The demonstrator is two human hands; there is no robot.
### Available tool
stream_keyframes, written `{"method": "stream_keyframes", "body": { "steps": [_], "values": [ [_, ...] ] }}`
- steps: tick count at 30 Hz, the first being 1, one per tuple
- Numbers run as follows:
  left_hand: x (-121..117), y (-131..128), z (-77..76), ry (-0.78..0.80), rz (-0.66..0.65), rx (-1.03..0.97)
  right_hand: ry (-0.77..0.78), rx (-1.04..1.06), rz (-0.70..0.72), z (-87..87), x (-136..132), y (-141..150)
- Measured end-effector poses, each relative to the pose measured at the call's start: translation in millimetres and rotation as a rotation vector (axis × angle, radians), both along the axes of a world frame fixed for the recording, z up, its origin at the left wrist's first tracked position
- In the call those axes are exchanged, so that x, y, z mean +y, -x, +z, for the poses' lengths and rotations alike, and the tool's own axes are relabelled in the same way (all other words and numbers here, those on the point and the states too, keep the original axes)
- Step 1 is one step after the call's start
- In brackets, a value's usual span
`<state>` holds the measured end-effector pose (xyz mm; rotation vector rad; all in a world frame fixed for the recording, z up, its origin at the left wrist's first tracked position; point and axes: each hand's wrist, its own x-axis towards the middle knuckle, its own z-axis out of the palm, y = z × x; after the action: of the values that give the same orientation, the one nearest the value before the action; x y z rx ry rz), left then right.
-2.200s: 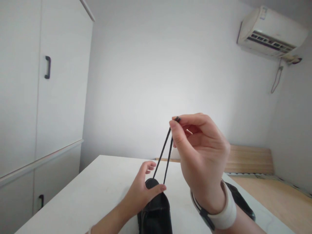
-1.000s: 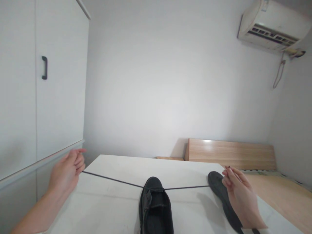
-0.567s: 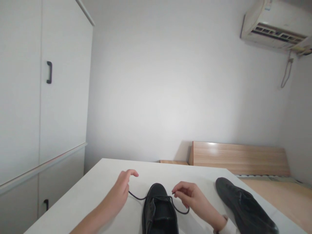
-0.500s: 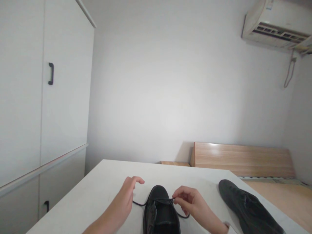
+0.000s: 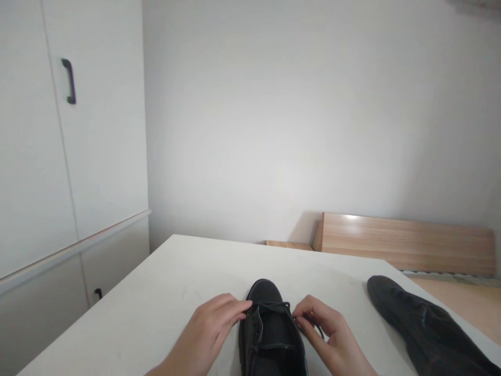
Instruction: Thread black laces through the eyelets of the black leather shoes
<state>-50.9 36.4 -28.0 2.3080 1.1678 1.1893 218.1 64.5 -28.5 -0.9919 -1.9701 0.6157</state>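
A black leather shoe (image 5: 270, 329) stands on the white table (image 5: 164, 292), toe pointing away from me. Its thin black lace (image 5: 274, 304) crosses the top eyelets. My left hand (image 5: 213, 326) rests against the shoe's left side, fingertips pinched at the lace near the eyelets. My right hand (image 5: 332, 339) is at the shoe's right side, thumb and forefinger pinched on the lace, a loop of which curls beneath the fingers. Both hands are closed on the lace.
A second black shoe (image 5: 422, 324) lies on the table at the right. A white cupboard (image 5: 70, 151) with dark handles stands to the left. Beyond the table, a wooden bed frame (image 5: 403, 243) lies against the white wall.
Both hands drew in from wide apart, where they pulled the lace taut, and now sit against the shoe's sides at the eyelets. The view tilted down.
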Motion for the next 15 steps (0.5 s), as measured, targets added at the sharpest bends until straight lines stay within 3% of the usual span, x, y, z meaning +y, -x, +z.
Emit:
{"method": "stream_keyframes", "body": {
  "steps": [7, 15],
  "values": [
    [-4.2, -15.9, -6.5, 0.037, 0.118, 0.178, -0.032, -0.003, -0.045, -0.8, -1.5, 2.1],
    [-5.9, -12.6, -2.8, 0.037, 0.124, 0.245, 0.071, 0.027, -0.056, -5.6, 0.2, 2.6]
  ]
}}
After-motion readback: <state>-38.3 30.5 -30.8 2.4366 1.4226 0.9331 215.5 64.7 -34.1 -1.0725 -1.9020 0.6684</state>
